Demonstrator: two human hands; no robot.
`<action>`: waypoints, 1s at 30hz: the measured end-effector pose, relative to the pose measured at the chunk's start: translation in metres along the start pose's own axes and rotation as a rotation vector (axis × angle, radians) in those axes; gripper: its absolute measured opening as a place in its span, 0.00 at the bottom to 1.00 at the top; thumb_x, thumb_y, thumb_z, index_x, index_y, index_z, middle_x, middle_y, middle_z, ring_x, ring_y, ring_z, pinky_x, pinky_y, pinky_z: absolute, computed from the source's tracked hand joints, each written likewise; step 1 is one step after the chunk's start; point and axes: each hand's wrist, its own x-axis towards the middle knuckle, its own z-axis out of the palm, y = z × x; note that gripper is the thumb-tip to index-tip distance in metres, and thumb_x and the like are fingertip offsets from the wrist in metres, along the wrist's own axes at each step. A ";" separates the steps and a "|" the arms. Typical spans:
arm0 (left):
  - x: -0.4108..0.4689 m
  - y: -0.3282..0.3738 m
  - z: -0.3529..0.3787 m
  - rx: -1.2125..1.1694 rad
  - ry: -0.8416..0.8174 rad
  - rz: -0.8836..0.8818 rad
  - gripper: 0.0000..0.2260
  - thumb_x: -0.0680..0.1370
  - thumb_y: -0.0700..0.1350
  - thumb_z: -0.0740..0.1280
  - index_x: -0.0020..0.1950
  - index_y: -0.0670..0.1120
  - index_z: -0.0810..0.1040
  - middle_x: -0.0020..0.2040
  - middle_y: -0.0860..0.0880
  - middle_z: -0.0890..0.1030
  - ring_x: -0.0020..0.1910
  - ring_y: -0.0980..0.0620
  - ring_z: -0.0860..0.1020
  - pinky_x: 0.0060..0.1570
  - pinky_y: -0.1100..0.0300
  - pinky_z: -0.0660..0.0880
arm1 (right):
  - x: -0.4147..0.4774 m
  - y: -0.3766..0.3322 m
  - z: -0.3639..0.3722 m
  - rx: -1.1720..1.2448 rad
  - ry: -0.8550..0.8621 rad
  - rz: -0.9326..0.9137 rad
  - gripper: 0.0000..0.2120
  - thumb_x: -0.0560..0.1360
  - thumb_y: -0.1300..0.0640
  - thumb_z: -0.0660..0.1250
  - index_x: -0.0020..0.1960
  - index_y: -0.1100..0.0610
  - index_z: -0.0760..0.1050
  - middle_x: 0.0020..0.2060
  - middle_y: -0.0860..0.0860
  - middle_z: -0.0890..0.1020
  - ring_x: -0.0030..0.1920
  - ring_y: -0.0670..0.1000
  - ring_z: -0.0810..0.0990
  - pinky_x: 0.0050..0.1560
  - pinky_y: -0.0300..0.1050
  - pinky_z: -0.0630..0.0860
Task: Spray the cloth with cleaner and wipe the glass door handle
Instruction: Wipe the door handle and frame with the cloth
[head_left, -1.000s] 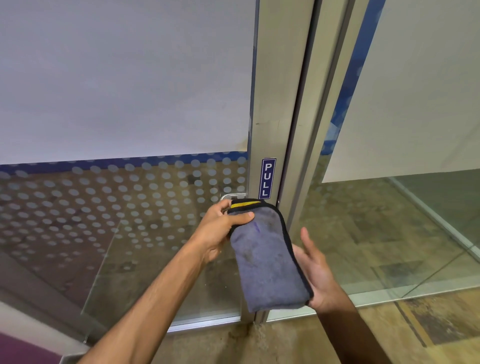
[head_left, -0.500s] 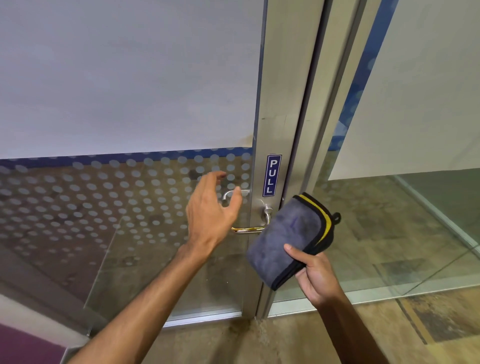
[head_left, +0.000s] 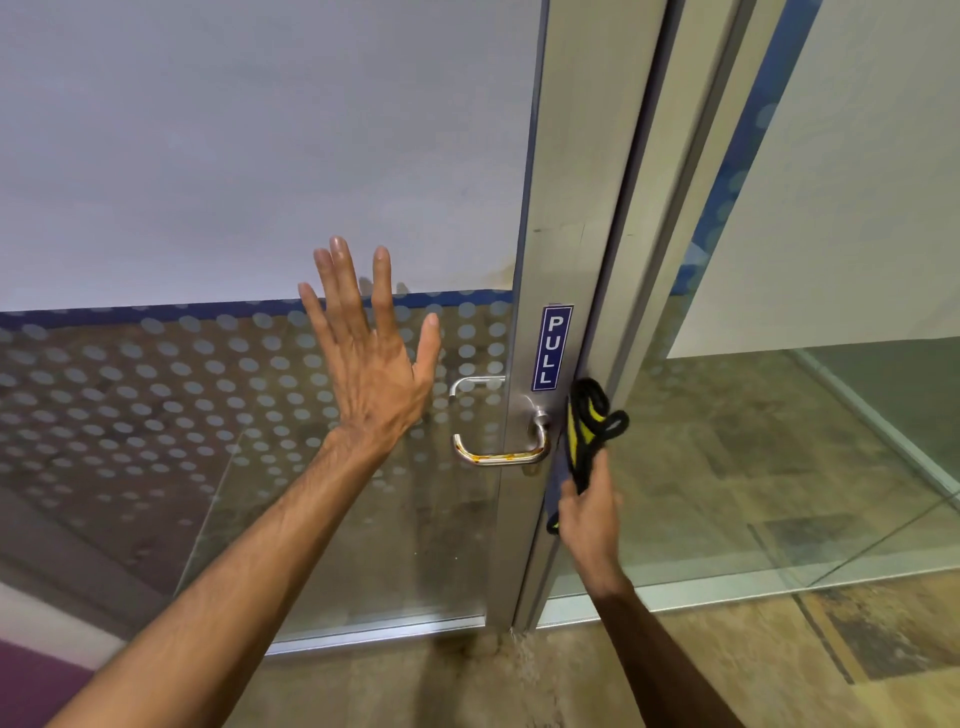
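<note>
The metal lever handle (head_left: 498, 447) of the glass door (head_left: 260, 156) juts from the aluminium stile, with rusty orange stains along its lower bar. My left hand (head_left: 369, 364) is spread flat with fingers apart against the dotted glass, just left of the handle. My right hand (head_left: 589, 512) grips a folded grey cloth (head_left: 584, 431) with black and yellow trim, held edge-on right beside the handle's pivot. No spray bottle is in view.
A blue PULL sign (head_left: 551, 347) sits on the stile above the handle. A fixed glass panel (head_left: 779, 441) stands to the right, with a frame post (head_left: 654, 260) between. Tiled floor (head_left: 675, 665) lies below.
My left hand let go of the cloth, rose and spread flat on the glass. My right hand took the cloth and brought it up to the right side of the handle.
</note>
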 end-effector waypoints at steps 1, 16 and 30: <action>0.001 -0.003 0.003 0.013 -0.007 0.003 0.32 0.84 0.56 0.62 0.83 0.43 0.56 0.82 0.29 0.55 0.82 0.30 0.52 0.80 0.33 0.45 | 0.004 0.002 0.007 -0.039 -0.015 -0.042 0.31 0.74 0.75 0.64 0.76 0.59 0.68 0.61 0.59 0.81 0.59 0.60 0.81 0.60 0.52 0.78; 0.002 -0.019 0.022 0.001 -0.015 0.017 0.31 0.86 0.56 0.61 0.83 0.42 0.57 0.81 0.27 0.54 0.81 0.28 0.52 0.80 0.34 0.43 | 0.018 -0.030 0.017 0.981 -0.045 0.512 0.16 0.72 0.62 0.65 0.58 0.63 0.82 0.64 0.63 0.80 0.62 0.63 0.79 0.67 0.64 0.72; 0.002 -0.024 0.024 0.001 -0.010 0.043 0.31 0.86 0.55 0.60 0.83 0.42 0.56 0.81 0.29 0.53 0.81 0.30 0.51 0.80 0.34 0.44 | 0.041 -0.059 0.047 0.727 -0.070 0.874 0.20 0.77 0.64 0.70 0.69 0.67 0.74 0.60 0.68 0.82 0.54 0.66 0.83 0.61 0.70 0.77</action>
